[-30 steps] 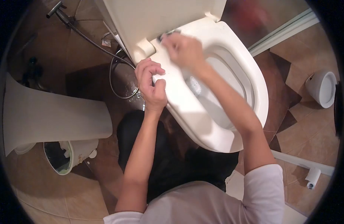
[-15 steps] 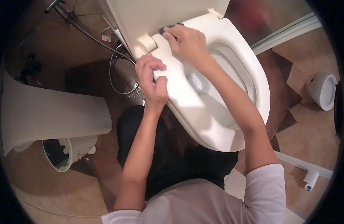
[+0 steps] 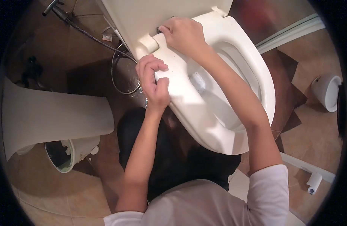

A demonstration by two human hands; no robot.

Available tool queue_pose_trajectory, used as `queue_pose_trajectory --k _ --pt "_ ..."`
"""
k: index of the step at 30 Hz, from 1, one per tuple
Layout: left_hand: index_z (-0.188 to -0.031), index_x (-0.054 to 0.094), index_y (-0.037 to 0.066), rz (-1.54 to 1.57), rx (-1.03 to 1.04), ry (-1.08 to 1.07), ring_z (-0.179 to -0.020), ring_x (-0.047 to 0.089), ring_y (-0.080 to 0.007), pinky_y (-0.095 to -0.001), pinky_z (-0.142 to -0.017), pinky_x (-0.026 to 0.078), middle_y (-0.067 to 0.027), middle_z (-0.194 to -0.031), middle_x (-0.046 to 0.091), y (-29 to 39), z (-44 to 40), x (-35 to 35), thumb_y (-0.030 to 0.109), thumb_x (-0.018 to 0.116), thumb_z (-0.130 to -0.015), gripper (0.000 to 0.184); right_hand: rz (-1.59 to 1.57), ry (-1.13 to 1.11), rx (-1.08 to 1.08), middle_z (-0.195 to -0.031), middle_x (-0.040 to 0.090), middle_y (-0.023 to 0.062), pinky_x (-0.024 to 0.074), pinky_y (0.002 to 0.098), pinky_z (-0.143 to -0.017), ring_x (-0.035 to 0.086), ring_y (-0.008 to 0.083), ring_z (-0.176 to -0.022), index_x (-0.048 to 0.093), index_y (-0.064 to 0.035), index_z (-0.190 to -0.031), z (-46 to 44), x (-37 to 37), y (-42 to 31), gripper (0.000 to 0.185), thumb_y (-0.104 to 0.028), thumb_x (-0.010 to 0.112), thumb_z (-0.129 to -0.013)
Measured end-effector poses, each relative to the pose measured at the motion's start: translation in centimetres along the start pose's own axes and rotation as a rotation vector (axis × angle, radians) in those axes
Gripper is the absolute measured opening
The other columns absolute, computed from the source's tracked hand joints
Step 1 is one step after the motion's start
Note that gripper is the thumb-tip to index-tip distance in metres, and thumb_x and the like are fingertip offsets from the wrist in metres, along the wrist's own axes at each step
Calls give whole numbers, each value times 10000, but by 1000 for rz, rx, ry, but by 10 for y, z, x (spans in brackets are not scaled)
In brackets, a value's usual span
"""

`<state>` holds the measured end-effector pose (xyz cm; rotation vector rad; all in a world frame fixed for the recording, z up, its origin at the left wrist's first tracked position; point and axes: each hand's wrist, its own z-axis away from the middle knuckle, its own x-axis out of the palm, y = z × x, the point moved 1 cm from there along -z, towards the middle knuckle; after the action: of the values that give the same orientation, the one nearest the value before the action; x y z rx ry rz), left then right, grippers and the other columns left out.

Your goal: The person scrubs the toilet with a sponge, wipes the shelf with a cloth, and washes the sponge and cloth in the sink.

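The white toilet seat (image 3: 203,126) lies down over the bowl, and the lid (image 3: 169,9) stands raised behind it. My left hand (image 3: 154,81) is curled over the seat's left edge, thumb bent in. At the back of the seat, between the hinges, my right hand (image 3: 186,35) presses down with its fingers closed on a dark scouring pad (image 3: 159,30). Only small bits of the pad show past the fingers; the rest is hidden under the hand. Close by is the left hinge (image 3: 149,44). The bowl's inside (image 3: 213,98) shows below my right forearm.
A pedestal sink (image 3: 60,113) stands at the left, with a bin (image 3: 83,150) tipped on its side beneath it. A sprayer hose (image 3: 92,39) loops down beside the toilet. To the right are a white pot-like container (image 3: 326,93) and a white rail (image 3: 307,165) on the tiles.
My right hand has slid a little left and back along the rear of the seat, covering more of the pad. My left hand keeps its place on the edge.
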<state>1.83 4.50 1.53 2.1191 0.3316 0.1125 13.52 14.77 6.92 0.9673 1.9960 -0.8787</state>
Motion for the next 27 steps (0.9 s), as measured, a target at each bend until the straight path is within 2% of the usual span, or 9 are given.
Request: queue_pose_trajectory --k 5,9,13,15,17,20,22,24,27 --pt "-832 547 34 1 62 34 -1038 453 -327 -411 -976 336 -126 -955 521 -7 -3 -1 22 452 -593 258 -141 85 4 -769 690 80 511 365 -601 650 264 -632 735 -130 -858 13 -4 24 214 -317 633 -840" --pt "-828 547 34 12 12 58 -1053 447 -330 -412 -977 335 -130 -955 519 1 -1 1 27 453 -595 251 115 -81 197 -823 708 57 519 353 -627 664 250 -658 741 -154 -908 -4 -24 53 199 -307 635 -839" --pt "-819 548 28 27 -22 19 -1145 421 -293 -393 -1036 292 -124 -1029 507 -1 1 -2 11 426 -608 244 -113 71 -26 -798 693 82 516 389 -620 658 280 -670 733 -144 -894 9 10 -14 185 -288 633 -835" --pt "-820 550 35 -19 49 35 -1051 450 -329 -406 -962 343 -133 -962 524 -3 0 -2 28 456 -600 239 -147 54 -26 -788 689 85 513 393 -618 655 284 -666 732 -136 -875 6 3 -1 189 -292 631 -836" --pt "-823 549 30 2 0 22 -1094 437 -310 -399 -994 322 -128 -1001 512 -1 3 -1 21 444 -606 241 -8 106 200 -765 684 82 507 398 -607 646 287 -649 728 -128 -839 -4 -9 56 211 -307 617 -846" --pt "-827 548 26 46 -39 29 -1137 425 -290 -390 -1027 302 -123 -1035 501 1 1 2 13 432 -612 244 116 161 229 -749 679 84 505 398 -599 643 280 -639 728 -122 -838 -8 -5 57 214 -300 609 -853" --pt "-827 547 26 69 -32 38 -1135 426 -288 -388 -1027 302 -122 -1031 503 0 0 1 12 432 -611 245 -66 253 34 -730 673 82 502 392 -579 635 284 -616 722 -116 -841 6 17 26 185 -270 619 -850" --pt "-831 545 25 46 13 44 -1130 428 -284 -383 -1022 308 -121 -1024 503 0 0 1 8 431 -611 249 -90 104 -69 -697 663 74 499 383 -560 631 281 -600 716 -118 -837 18 8 -26 164 -256 628 -847" --pt "-828 540 21 24 8 30 -1119 435 -282 -385 -1017 315 -123 -1031 504 -1 1 0 7 430 -612 242 -55 9 84 -663 653 74 501 376 -556 636 280 -606 715 -114 -826 -11 -16 11 171 -263 634 -842"
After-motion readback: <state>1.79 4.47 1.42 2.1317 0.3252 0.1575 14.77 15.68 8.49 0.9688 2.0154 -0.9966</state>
